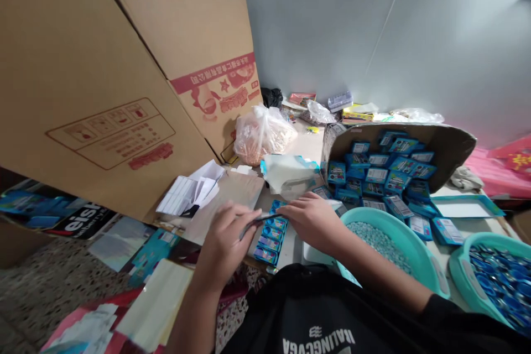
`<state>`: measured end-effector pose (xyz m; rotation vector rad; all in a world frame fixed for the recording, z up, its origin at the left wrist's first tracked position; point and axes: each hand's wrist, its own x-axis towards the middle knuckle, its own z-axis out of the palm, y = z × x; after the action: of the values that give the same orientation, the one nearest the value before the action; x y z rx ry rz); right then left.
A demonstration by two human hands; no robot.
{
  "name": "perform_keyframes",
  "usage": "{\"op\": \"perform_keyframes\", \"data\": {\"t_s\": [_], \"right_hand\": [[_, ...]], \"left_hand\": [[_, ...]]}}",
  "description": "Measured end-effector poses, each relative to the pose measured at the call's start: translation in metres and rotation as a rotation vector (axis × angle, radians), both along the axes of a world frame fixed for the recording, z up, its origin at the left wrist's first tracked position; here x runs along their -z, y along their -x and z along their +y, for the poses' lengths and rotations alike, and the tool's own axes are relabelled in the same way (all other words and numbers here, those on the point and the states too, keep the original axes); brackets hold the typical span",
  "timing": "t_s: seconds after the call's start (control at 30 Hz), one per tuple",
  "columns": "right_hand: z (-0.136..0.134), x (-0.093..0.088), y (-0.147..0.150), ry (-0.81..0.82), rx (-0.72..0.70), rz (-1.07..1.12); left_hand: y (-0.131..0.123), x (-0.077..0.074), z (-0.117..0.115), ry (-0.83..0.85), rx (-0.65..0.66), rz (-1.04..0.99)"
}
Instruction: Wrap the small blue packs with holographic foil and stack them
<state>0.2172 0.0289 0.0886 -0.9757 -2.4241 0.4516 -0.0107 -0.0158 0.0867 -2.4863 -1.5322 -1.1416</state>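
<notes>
Between my two hands stretches a thin dark strip [262, 218], seen nearly edge-on, so its exact kind is unclear. My left hand [227, 239] pinches its near end with thumb and fingers. The far end is closed in the fingers of my right hand [312, 220]. Just below the strip, a row of small blue boxes [269, 243] lies on the table, partly hidden by my hands. Beyond my right hand lies a whitish translucent sheet [290, 172] with blue edges. By my right forearm stands a turquoise basin [352, 215] of small pale-blue pieces.
A tipped carton [454, 141] spills blue packets [398, 180] at the right. Another turquoise basin [460, 265] holds dark-blue pieces. Large cardboard boxes [103, 83] rise at the left, near folded white papers [188, 191] and a tied plastic bag [263, 135].
</notes>
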Motion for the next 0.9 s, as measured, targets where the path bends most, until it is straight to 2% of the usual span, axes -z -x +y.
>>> {"op": "perform_keyframes", "data": {"t_s": [0.07,0.13,0.17,0.2,0.23,0.3,0.37,0.43,0.5,0.53,0.6,0.67,0.7,0.73,0.77,0.83,0.9], "right_hand": [[0.005,0.008,0.002,0.109,0.185,0.223],[0.011,0.016,0.005,0.308,0.364,0.549],[0.013,0.018,0.008,0.428,0.408,0.721],[0.014,0.019,0.011,0.544,0.419,0.884],[0.014,0.019,0.015,0.647,0.409,1.021],[0.011,0.014,0.021,0.809,0.347,1.167],[0.005,0.007,0.023,0.955,0.234,1.141],[0.000,0.000,0.020,1.062,0.084,1.045],[-0.002,-0.002,0.013,1.059,-0.030,0.956],[-0.002,-0.001,0.009,0.998,-0.041,0.923],[0.003,0.007,-0.001,0.763,0.090,0.893],[0.009,0.016,-0.012,0.535,0.369,0.907],[0.012,0.019,-0.018,0.512,0.492,0.921],[0.014,0.021,-0.023,0.573,0.557,0.938],[0.015,0.021,-0.027,0.701,0.548,0.959],[0.013,0.017,-0.031,0.985,0.376,1.007],[0.009,0.013,-0.029,1.106,0.193,1.063]], "left_hand": [[-0.007,0.003,0.000,-0.299,-0.167,-0.133],[-0.021,0.010,-0.002,-0.422,-0.211,-0.328],[-0.030,0.013,-0.004,-0.366,-0.156,-0.379],[-0.039,0.018,-0.005,-0.233,-0.074,-0.360],[-0.049,0.022,-0.006,-0.083,-0.006,-0.291],[-0.065,0.030,-0.006,0.160,0.028,-0.150],[-0.074,0.037,-0.004,0.253,-0.016,-0.168],[-0.074,0.041,0.000,0.297,-0.016,-0.349],[-0.068,0.040,0.004,0.387,0.005,-0.596],[-0.063,0.038,0.006,0.455,-0.007,-0.717],[-0.054,0.031,0.011,0.606,-0.056,-0.948],[-0.046,0.023,0.013,0.722,-0.085,-1.145],[-0.043,0.019,0.014,0.757,-0.084,-1.227],[-0.041,0.017,0.014,0.772,-0.083,-1.291],[-0.039,0.015,0.013,0.769,-0.091,-1.328],[-0.039,0.015,0.011,0.751,-0.097,-1.311],[-0.042,0.017,0.009,0.752,-0.065,-1.246]]}}
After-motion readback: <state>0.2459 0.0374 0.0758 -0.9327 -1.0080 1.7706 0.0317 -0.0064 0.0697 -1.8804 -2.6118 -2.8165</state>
